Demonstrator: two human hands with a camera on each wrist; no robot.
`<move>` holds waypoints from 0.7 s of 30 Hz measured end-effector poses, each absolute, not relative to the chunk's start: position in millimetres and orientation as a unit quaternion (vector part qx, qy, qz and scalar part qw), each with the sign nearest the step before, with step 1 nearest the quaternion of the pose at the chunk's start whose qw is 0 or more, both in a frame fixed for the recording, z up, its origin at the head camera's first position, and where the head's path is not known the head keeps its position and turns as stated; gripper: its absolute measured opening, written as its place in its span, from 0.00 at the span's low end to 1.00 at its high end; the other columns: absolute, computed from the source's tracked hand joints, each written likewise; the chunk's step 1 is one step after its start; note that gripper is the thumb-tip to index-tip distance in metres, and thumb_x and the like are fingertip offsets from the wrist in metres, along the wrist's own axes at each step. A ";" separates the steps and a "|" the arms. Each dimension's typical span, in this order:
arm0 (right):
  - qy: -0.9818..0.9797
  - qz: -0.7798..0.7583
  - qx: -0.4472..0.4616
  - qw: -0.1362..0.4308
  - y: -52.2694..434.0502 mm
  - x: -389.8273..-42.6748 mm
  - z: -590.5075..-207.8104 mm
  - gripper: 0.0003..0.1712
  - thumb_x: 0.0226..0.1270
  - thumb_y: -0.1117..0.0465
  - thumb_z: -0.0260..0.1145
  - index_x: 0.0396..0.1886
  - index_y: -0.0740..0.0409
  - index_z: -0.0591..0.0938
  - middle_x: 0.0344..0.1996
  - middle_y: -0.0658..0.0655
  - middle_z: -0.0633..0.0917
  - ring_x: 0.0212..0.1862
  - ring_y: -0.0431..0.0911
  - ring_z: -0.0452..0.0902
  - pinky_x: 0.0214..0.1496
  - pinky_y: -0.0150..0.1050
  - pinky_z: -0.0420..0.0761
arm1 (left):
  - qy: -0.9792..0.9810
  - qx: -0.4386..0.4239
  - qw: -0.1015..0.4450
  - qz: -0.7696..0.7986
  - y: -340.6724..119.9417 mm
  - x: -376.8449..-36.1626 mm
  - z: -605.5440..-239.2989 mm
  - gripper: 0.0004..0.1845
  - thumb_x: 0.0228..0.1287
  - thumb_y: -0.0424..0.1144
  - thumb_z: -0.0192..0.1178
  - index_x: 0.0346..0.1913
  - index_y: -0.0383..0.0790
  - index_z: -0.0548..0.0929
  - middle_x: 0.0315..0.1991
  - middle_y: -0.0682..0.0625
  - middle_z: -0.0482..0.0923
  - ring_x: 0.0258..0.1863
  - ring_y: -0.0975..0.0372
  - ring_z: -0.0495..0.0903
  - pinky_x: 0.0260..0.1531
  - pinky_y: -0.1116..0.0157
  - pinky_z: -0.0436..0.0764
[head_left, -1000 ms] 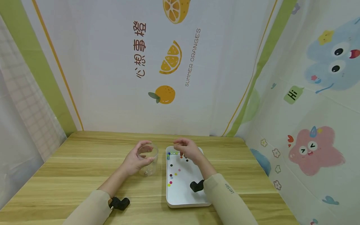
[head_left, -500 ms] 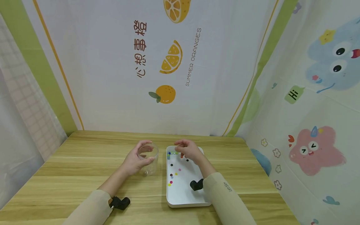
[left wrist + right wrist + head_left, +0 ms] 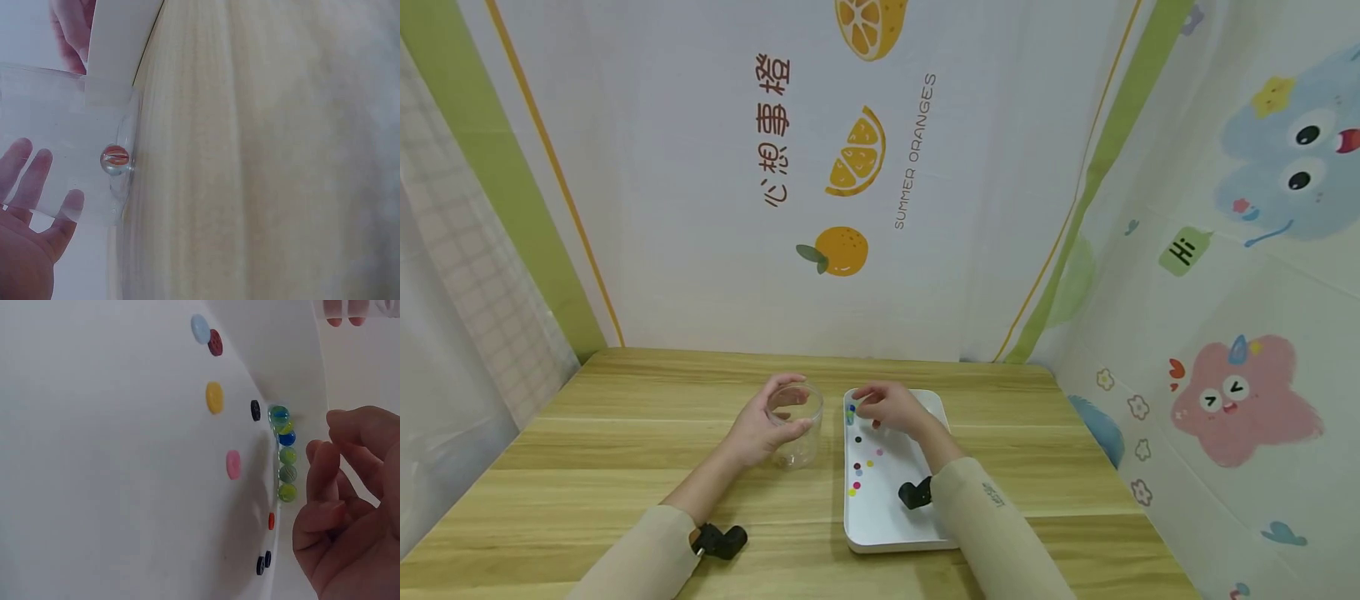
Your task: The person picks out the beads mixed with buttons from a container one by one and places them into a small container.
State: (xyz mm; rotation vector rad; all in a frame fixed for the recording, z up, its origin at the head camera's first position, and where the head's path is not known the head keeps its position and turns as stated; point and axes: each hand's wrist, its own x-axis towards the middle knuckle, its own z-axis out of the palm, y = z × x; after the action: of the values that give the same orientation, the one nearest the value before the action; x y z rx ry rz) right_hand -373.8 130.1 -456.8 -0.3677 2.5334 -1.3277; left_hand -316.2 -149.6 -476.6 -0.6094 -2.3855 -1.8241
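Nearest, two pale sleeves point(image 3: 632, 558) point(image 3: 1000, 525) reach in over the wooden table point(image 3: 797, 542). The white tray point(image 3: 898, 521) lies to the right, with loose buttons point(image 3: 870, 463), yellow, magenta, pale blue, dark red, pink and black, mostly along its left side.

Just left of the tray, the left hand point(image 3: 756, 433) grips the clear cup point(image 3: 797, 450), fingers and thumb curled round it; hand and cup have kept their place over the last second. One marble with an orange swirl point(image 3: 115, 157) lies at the cup's bottom.

Farther back, the right hand point(image 3: 891, 408) has shifted left and a little nearer, and now hovers over the tray's far left corner. Its fingers are loosely bent with gaps between the tips, and nothing shows in them. I judge this brings it within reach of the green and blue marbles point(image 3: 287, 455) lined up against the tray wall.

Beyond hangs the orange-printed curtain point(image 3: 700, 250).
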 end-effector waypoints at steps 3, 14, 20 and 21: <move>0.879 -0.438 -0.135 0.129 126.4 -373.8 -458.5 0.13 0.75 0.63 0.72 0.56 0.54 0.89 0.42 0.54 0.89 0.30 0.45 0.80 0.35 0.36 0.80 | -0.777 -0.199 0.039 -0.596 -149.9 -316.5 -476.7 0.38 0.69 0.34 0.75 0.77 0.36 0.68 0.70 0.31 0.79 0.71 0.39 0.79 0.68 0.37 0.76; 0.910 -0.377 -0.124 0.121 111.4 -371.6 -462.4 0.08 0.74 0.60 0.73 0.50 0.52 0.90 0.39 0.52 0.87 0.29 0.42 0.77 0.36 0.33 0.78 | -0.773 -0.203 0.036 -0.600 -150.1 -317.2 -476.4 0.36 0.69 0.33 0.75 0.76 0.42 0.70 0.70 0.31 0.79 0.71 0.39 0.79 0.68 0.38 0.75; 0.916 -0.368 -0.113 0.112 106.3 -373.0 -465.3 0.09 0.70 0.61 0.75 0.48 0.51 0.89 0.35 0.50 0.85 0.29 0.40 0.75 0.33 0.31 0.76 | -0.773 -0.205 0.036 -0.599 -150.5 -317.1 -476.4 0.37 0.68 0.33 0.75 0.76 0.39 0.69 0.70 0.30 0.79 0.71 0.38 0.79 0.67 0.38 0.76; 0.917 -0.366 -0.114 0.113 105.9 -373.1 -465.4 0.09 0.69 0.61 0.76 0.48 0.52 0.89 0.35 0.50 0.85 0.29 0.40 0.75 0.33 0.31 0.76 | -0.773 -0.205 0.036 -0.599 -150.6 -317.1 -476.5 0.38 0.68 0.33 0.75 0.77 0.38 0.69 0.69 0.30 0.79 0.71 0.38 0.79 0.67 0.38 0.76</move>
State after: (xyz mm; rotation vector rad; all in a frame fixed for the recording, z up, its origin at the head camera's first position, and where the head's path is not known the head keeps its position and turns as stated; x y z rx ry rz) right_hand -373.1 105.9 -465.4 -0.3337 2.6899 -1.0742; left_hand -317.1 -150.6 -476.5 -0.6283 -2.3740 -1.8408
